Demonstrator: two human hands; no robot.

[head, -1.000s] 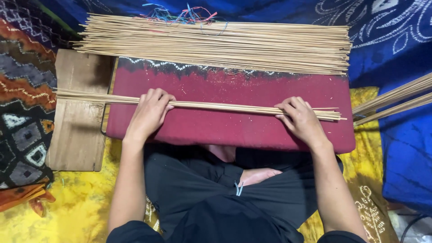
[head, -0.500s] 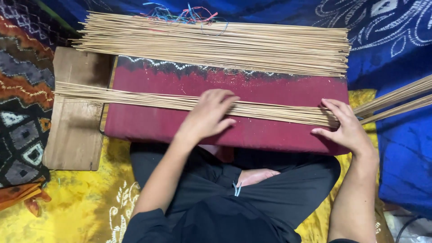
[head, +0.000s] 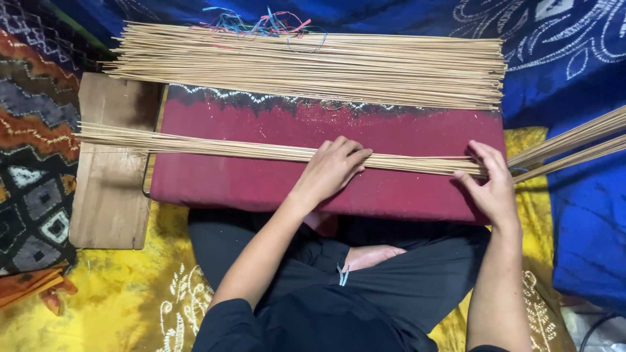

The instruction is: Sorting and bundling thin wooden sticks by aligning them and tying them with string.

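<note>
Your left hand [head: 332, 166] lies palm down, fingers spread flat, on a thin bundle of sticks [head: 215, 146] that runs left to right across the red cushion [head: 261, 182] in front of you. Your right hand [head: 492, 186] rests at the bundle's right end, near the cushion's right edge, fingers slightly bent and fingertips touching the sticks; it presses rather than grips, and neither hand is closed around anything. The bundle's left end reaches past the cushion and lies over a wooden board [head: 111, 202] that sits beside and partly under the cushion's left side. Along the far edge of the cushion lies a much bigger pile of sticks [head: 306, 65], well apart from the bundle under your hands, with bare red cloth between the two. Some loose coloured threads [head: 261, 23], blue and red, lie on top of that pile's far side. To your right, a few more sticks [head: 574, 146] come slanting in from the picture's edge and end just beside your right hand's fingers. Blue patterned cloth [head: 561, 78] covers the ground beyond and to the right, yellow patterned cloth [head: 117, 300] lies under your crossed legs, and a woven mat [head: 32, 130] with a diamond pattern lies at the far left.
</note>
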